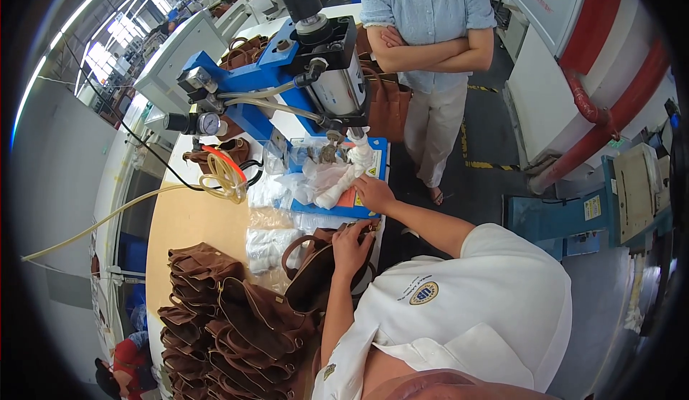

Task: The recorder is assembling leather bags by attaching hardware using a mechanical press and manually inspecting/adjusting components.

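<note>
Workbench carries your blue press machine and a pile of brown leather bags. Your left hand grips the brown bag at the table edge, fingers curled on its rim. Your right hand rests open on the white wrapping below the press.

— What am I holding under my left hand?

— I see a dark brown leather handbag with a looped handle, lying on its side at the table's near edge, mouth toward me.

— And near my right?

— A crumpled white cloth wrapping, bunched on the blue press base, touching my fingertips.
</note>
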### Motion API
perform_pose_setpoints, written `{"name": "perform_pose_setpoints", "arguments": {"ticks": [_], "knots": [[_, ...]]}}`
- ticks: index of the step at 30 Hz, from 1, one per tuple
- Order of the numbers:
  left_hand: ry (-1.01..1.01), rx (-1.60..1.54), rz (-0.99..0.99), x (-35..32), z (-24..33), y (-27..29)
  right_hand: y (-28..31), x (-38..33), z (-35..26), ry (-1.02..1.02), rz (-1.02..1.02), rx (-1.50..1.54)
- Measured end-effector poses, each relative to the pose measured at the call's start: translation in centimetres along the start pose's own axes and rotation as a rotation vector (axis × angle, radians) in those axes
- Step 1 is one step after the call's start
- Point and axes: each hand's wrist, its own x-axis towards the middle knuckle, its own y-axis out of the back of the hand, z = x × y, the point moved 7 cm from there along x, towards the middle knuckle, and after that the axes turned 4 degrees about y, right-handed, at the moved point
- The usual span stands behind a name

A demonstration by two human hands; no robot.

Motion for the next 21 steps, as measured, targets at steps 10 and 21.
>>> {"name": "perform_pose_setpoints", "arguments": {"ticks": [10,21], "knots": [[-0.041,0.001,-0.012,-1.1,0.2,-0.2,0.1,-1.2,-0.6,0.023,0.026,-0.009],[-0.120,0.251,-0.196,5.6,6.2,-2.0,1.4,0.8,-1.7,0.166,-0.066,0.077]]}}
